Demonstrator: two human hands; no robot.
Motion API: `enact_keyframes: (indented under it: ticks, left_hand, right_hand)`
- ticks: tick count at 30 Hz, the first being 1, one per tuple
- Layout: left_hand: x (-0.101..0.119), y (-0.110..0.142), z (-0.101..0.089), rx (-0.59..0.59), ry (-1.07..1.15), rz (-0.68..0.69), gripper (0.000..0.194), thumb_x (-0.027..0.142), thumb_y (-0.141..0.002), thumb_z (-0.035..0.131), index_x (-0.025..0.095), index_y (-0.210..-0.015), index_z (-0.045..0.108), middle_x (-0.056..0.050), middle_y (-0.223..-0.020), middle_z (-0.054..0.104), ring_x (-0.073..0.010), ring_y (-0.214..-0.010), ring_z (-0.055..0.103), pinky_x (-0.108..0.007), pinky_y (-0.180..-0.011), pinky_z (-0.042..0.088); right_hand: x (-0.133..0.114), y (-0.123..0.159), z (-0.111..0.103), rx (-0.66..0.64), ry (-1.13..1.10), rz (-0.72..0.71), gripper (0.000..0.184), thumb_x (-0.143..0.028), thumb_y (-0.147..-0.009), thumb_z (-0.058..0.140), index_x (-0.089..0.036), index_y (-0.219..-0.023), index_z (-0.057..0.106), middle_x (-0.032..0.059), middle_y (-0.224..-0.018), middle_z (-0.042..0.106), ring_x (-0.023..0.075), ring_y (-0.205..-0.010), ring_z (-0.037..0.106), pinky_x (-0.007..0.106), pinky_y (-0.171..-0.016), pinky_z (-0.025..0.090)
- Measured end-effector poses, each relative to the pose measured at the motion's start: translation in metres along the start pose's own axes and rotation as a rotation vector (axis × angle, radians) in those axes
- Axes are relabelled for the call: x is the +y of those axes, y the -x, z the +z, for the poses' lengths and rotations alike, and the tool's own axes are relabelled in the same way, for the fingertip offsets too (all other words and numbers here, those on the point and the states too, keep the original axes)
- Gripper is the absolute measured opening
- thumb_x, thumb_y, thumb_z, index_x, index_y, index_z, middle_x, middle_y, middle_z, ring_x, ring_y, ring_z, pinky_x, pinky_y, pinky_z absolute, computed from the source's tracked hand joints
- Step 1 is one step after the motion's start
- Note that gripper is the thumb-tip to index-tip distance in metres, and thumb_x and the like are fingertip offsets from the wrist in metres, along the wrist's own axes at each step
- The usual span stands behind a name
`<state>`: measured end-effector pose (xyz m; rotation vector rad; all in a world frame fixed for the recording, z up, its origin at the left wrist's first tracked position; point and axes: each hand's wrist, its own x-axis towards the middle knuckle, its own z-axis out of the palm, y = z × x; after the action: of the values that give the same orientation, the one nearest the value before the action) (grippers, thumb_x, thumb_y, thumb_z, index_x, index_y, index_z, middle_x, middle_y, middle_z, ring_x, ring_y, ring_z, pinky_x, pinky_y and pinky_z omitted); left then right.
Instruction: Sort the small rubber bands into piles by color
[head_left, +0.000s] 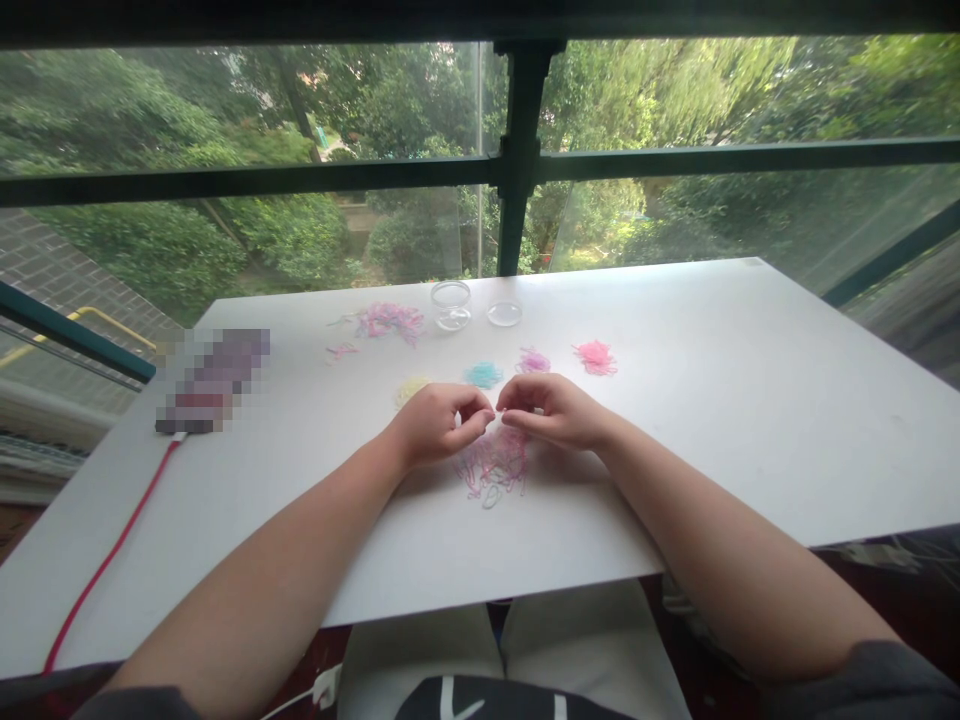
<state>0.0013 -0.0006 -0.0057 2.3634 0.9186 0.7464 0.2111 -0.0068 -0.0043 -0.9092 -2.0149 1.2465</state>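
Note:
My left hand (448, 422) and my right hand (553, 411) face each other over a mixed pile of small elastic bands (491, 468). Thumb and forefinger are pinched together on each, the tips almost meeting. Whatever lies between them is too small to make out. Just beyond my hands are sorted heaps: yellow bands (410, 390) partly behind my left hand, turquoise bands (484, 375), purple bands (534, 360) and pink bands (595, 358). One loose band (491, 497) rests at the near edge of the mixed pile.
A clear round container (451, 305) and a clear lid (504, 315) stand at the back of the white table (750, 420). Left of them lies another mixed heap of bands (390, 321). A blurred-out device (217, 380) with a red cable (112, 550) is at left.

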Motion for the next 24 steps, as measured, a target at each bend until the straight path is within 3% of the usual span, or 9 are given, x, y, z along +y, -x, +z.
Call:
enact_keyframes:
  ticks: [6,13,24]
  left_hand:
    - [-0.0004,-0.0001,0.0005,-0.001,-0.003,0.026,0.015,0.023,-0.081,0.055,0.015,-0.075,0.065,0.001,-0.064,0.065,-0.0071,-0.054,0.05,-0.018,-0.054,0.038]
    - [-0.0006,-0.0001,0.0003,-0.022,-0.009,0.035,0.015,0.024,-0.081,0.054,0.015,-0.076,0.065,0.001,-0.064,0.065,-0.0075,-0.055,0.051,-0.019,-0.055,0.039]
    - [-0.0009,-0.0002,0.0005,-0.076,0.004,-0.029,0.015,0.023,-0.081,0.053,0.015,-0.074,0.064,0.001,-0.065,0.065,-0.0073,-0.054,0.051,-0.018,-0.054,0.039]
  right_hand:
    - [0.0032,-0.0011,0.0012,-0.028,-0.082,0.076,0.016,-0.029,-0.085,0.053,-0.014,-0.083,0.057,-0.0004,-0.065,0.054,0.0093,-0.056,0.048,0.022,-0.052,0.04]
    - [0.0021,-0.0008,0.0005,-0.009,-0.074,0.042,0.013,-0.027,-0.082,0.056,-0.015,-0.077,0.054,-0.0021,-0.062,0.051,0.0089,-0.055,0.046,0.022,-0.053,0.039]
    - [0.0013,-0.0007,-0.0019,0.065,0.278,-0.089,0.01,-0.018,-0.081,0.053,-0.015,-0.079,0.062,-0.0009,-0.063,0.055,0.0093,-0.058,0.045,0.021,-0.056,0.037]
